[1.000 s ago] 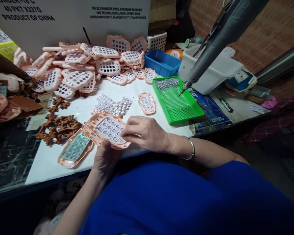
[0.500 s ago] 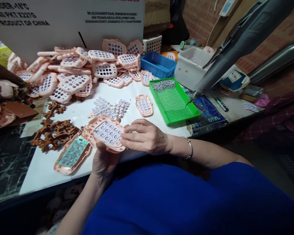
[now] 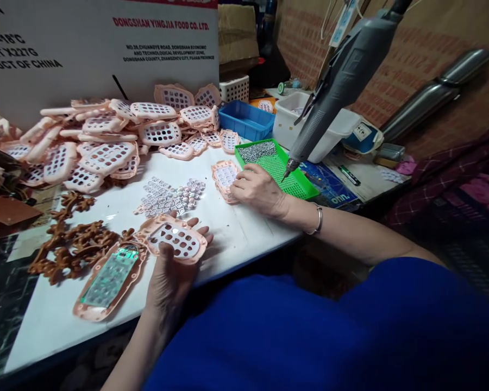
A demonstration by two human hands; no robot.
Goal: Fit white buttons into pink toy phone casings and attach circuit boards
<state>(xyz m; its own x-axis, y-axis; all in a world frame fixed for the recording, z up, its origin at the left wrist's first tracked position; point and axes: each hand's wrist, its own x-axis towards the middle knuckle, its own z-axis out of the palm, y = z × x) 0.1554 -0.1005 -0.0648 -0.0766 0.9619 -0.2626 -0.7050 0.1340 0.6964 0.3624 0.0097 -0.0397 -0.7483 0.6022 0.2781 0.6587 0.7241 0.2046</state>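
Your left hand (image 3: 169,277) gripping a pink keypad shell (image 3: 175,239) at the table's (image 3: 236,236) near edge, your right hand (image 3: 257,188) grasping another keypad shell (image 3: 224,176) beside the green tray (image 3: 299,184).

A blue bin (image 3: 244,119) stands behind the green tray (image 3: 299,184).

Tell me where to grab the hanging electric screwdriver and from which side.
Grip the screwdriver around its grey ribbed lower barrel, just above the tip. It hangs tilted, tip down over the green tray. Come from the near right side, where the right hand already is.
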